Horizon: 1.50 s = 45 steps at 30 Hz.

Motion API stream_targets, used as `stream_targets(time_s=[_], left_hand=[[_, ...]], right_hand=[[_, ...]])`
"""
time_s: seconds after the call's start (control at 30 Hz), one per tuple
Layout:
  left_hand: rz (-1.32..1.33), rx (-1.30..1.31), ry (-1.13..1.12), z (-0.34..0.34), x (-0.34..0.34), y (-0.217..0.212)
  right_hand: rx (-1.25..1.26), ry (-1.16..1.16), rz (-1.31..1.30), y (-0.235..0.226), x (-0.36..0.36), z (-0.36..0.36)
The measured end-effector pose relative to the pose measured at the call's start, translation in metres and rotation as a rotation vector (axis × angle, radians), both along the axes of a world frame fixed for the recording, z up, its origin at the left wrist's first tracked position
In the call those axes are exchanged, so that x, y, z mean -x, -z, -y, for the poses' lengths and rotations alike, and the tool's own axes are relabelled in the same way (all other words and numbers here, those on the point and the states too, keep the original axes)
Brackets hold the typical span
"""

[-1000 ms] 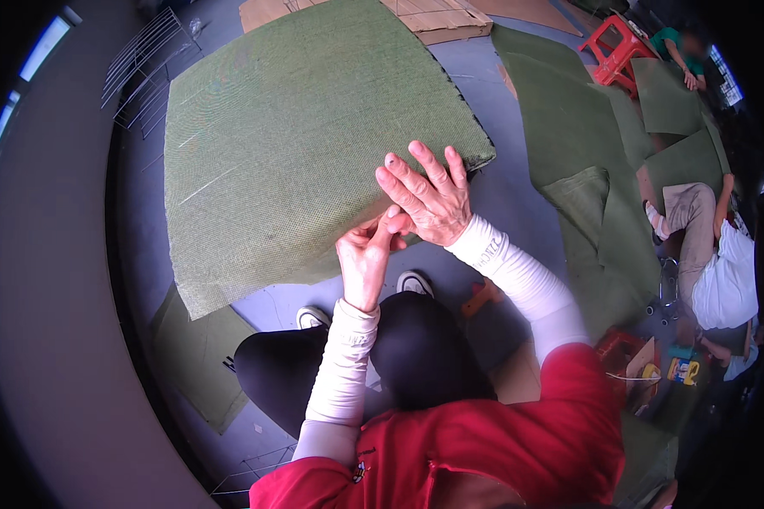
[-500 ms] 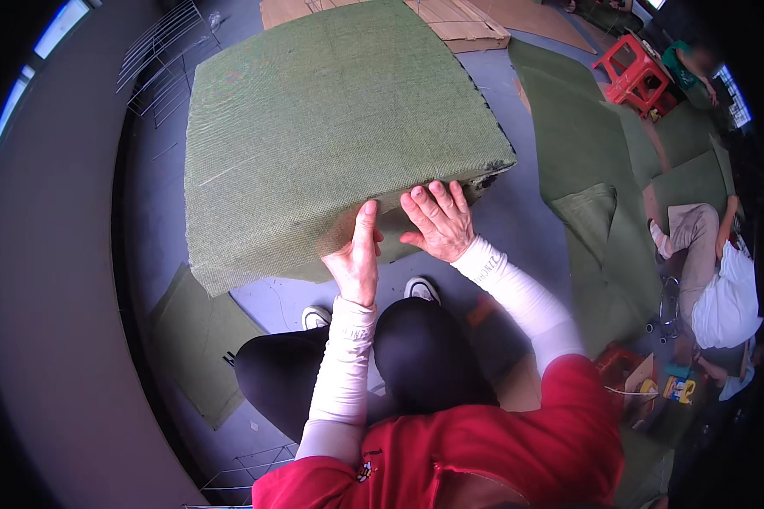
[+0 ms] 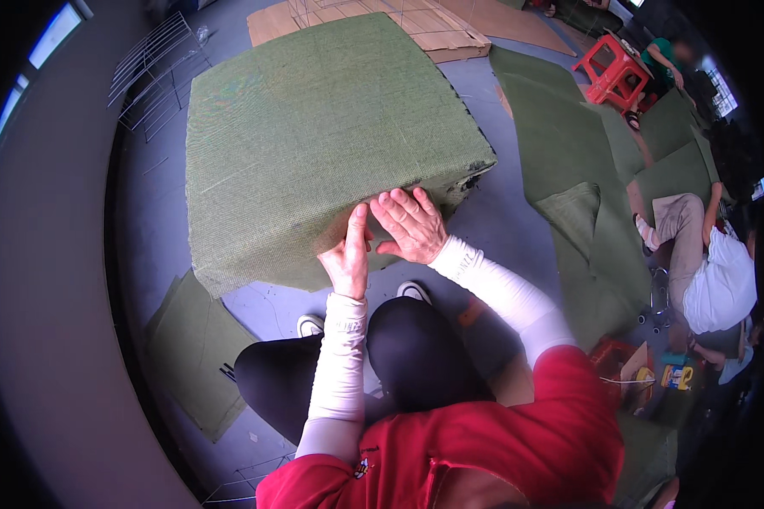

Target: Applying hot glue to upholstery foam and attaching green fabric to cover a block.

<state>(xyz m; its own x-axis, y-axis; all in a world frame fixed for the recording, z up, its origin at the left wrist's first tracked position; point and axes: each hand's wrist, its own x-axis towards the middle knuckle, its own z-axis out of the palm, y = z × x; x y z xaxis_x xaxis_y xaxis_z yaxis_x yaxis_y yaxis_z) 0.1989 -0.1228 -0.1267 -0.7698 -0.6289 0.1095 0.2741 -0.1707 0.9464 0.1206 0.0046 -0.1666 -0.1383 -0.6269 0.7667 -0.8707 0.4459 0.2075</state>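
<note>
Green block [image 3: 314,144]: large, covered in green woven fabric, set on the grey floor [image 3: 501,220] directly beyond the knees. Its near edge was met by both hands; the bulk of it stretched away to the far side, with no clear long axis made out.

Left hand [image 3: 346,259]: pressed against the near edge, thumb raised along the fabric, fingers curled under. Whether the grip was clamped on the cloth could not be told.

Right hand [image 3: 412,225]: laid flat just beside the left, fingers spread apart on the top face near the edge, nothing pinched. Both hands were equally near.

Near right corner [image 3: 471,174]: fabric frayed, dark interior exposed.

Surroundings: green fabric strips [image 3: 569,161] spread to the right; a smaller piece [image 3: 195,348] near left; cardboard [image 3: 433,25] far; wire racks [image 3: 157,72] far left; red stool [image 3: 611,68] far right; a seated person [image 3: 713,271] at right, well apart. Nothing was seen between hands and block.
</note>
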Motion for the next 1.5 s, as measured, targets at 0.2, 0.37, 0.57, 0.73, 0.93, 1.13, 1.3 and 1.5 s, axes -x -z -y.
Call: stream_targets(time_s=[0.2,0.37,0.57,0.73,0.93,1.13,1.3,1.5], left_hand=[[-0.066,-0.071,0.025,0.004,-0.009,0.004],[-0.114,-0.018,0.065,0.006,-0.015,0.006],[0.048,-0.067,0.218,0.044,-0.050,-0.011],[0.125,-0.107,-0.010,0.046,-0.047,0.018],[0.081,-0.112,0.203,0.043,-0.051,0.012],[0.111,-0.162,-0.008,0.046,-0.048,-0.005],[0.386,0.693,-0.239,0.029,-0.095,-0.008],[0.167,1.488,-0.395,0.070,-0.064,-0.081]], right_hand=[[0.134,-0.265,0.070,-0.102,-0.020,0.035],[0.025,-0.147,0.263,-0.108,-0.013,0.073],[-0.004,-0.088,0.262,-0.101,-0.008,0.070],[-0.108,-0.063,0.227,-0.105,-0.020,0.079],[-0.094,0.114,0.207,-0.094,-0.028,0.073],[-0.052,0.118,0.097,-0.078,-0.036,0.085],[-0.039,0.184,-0.021,-0.054,-0.034,0.082],[-0.070,0.213,-0.068,-0.016,-0.030,0.077]])
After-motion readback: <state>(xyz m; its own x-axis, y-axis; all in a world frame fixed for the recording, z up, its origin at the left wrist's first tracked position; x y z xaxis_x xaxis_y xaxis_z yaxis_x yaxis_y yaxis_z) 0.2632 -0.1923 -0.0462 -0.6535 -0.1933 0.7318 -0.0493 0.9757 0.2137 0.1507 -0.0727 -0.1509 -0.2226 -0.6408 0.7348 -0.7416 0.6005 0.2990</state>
